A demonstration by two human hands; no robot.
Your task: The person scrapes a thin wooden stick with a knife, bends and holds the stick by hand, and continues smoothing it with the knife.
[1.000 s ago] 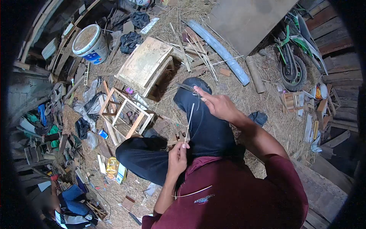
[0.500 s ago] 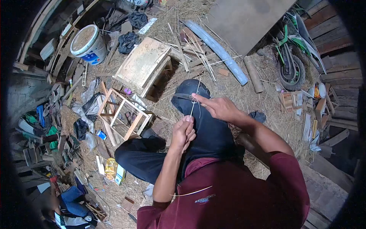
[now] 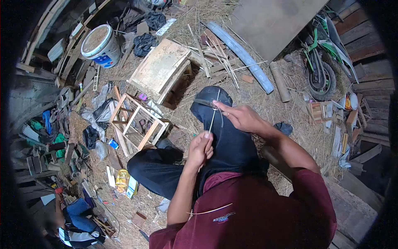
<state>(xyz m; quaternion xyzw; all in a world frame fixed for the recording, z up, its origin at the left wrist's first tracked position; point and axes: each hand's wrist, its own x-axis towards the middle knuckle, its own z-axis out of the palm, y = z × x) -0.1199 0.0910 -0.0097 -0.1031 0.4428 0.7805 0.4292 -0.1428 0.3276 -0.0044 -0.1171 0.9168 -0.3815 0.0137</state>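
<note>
My left hand (image 3: 200, 150) is closed in a pinch on a thin pale strip (image 3: 212, 121), which looks like split cane or bamboo. The strip runs up over my dark-trousered knee (image 3: 224, 143). A grey, flat knife blade (image 3: 203, 102) lies across the strip at the top of the knee. My right hand (image 3: 242, 117) is closed at the blade's right end, its index finger stretched along the blade; the handle is hidden in the palm. A thin curl hangs off the strip beside the blade. Another narrow strip (image 3: 211, 209) rests on my maroon shirt.
A wooden box-like stool (image 3: 159, 68) and a slatted wooden frame (image 3: 139, 124) stand ahead left. Behind them is a white bucket (image 3: 99, 45). A green motorbike (image 3: 321, 62) leans at right. Another person (image 3: 78, 220) sits at lower left. Straw and wood scraps cover the floor.
My left hand has drawn slightly towards my body with the strip, whose far end has come nearer the blade. My right hand stays at the knee. The whole view has shifted slightly.
</note>
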